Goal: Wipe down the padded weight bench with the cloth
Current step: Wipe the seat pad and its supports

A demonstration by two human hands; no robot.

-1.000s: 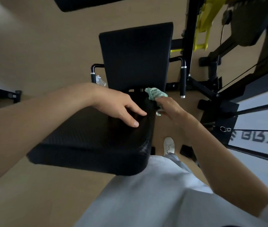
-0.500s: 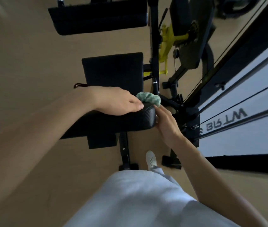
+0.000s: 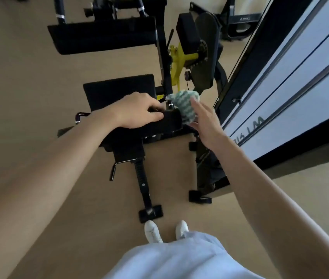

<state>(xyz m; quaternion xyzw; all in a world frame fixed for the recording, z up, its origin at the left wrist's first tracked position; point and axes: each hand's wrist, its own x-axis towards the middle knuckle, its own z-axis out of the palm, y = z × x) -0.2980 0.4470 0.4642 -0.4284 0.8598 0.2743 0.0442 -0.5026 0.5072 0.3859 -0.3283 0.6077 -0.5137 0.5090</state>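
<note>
The black padded weight bench stands on the tan floor below me, its seat pad under my left arm and its back pad beyond. My left hand rests on the seat pad near its right end, fingers curled over the edge. A green and white cloth is bunched against the pad's right end. My right hand presses the cloth there from the right with fingers spread around it.
A black upright post with a yellow bracket and a padded arm stands just right of the bench. Another black pad lies further off. A glass wall runs along the right. The bench's foot and my white shoes are below.
My view has risen and pulled back, so the bench looks smaller and farther. My right hand has shifted the cloth from the pad's top corner round to its right end. My left hand stays on the pad.
</note>
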